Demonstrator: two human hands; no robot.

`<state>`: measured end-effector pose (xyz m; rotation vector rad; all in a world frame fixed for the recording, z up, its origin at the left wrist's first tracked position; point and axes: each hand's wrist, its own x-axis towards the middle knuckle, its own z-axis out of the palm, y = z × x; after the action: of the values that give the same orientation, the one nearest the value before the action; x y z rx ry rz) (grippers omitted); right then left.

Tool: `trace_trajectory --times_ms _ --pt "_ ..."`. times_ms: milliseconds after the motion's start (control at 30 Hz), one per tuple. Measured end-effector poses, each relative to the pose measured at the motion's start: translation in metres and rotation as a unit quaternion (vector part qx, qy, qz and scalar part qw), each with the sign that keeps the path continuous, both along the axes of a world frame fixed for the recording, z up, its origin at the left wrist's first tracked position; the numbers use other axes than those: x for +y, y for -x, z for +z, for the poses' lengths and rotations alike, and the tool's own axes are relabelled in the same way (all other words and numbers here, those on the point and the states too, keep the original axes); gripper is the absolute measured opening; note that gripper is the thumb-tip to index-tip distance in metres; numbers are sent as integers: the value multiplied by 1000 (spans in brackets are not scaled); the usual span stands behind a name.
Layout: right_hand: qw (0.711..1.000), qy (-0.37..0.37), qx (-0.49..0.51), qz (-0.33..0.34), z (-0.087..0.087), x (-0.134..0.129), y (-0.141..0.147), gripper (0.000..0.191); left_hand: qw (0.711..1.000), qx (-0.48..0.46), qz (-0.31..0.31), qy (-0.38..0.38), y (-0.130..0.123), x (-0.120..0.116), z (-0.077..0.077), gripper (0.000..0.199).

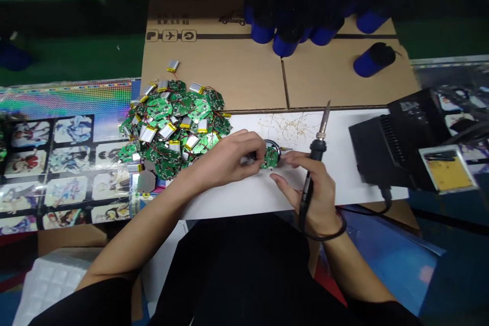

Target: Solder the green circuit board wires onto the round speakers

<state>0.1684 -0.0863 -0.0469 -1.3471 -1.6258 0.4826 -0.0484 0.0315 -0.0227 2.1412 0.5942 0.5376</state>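
Left hand [225, 160] pinching green circuit board [270, 158], right hand [315, 188] gripping soldering iron [316, 148]

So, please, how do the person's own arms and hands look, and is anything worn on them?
The left hand and the right hand are bare, with no gloves, and the arms are uncovered up to black sleeves. A thin dark cord curves by the right wrist; whether it is worn cannot be told.
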Motion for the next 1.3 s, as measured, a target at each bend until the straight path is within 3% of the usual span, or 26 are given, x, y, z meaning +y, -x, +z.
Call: trace_trajectory --times_ms 133,467,867,1000,1133,1200,1300 --pt "1000 -4 -16 4 -8 6 5 44 1000 -7 2 -20 1 -1 -2 9" --pt "998 1 -31 57 0 19 -10 37 997 -33 25 -65 1 -5 -9 11" --pt "996 19 -9 86 5 27 -18 30 995 -12 -3 -98 0 -5 -10 18" --pt "999 40 33 10 18 12 -18 20 995 17 -1 -100 -1 -6 -7 20" --pt "972 35 208 -98 34 -2 -24 37 996 26 1 -84 -2 -6 -2 20" --pt "960 23 255 -112 39 -8 -29 33 997 29 4 -76 -4 -6 0 19" --pt "964 20 251 -84 39 -20 -37 18 996 44 4 -75 -5 -6 3 18"
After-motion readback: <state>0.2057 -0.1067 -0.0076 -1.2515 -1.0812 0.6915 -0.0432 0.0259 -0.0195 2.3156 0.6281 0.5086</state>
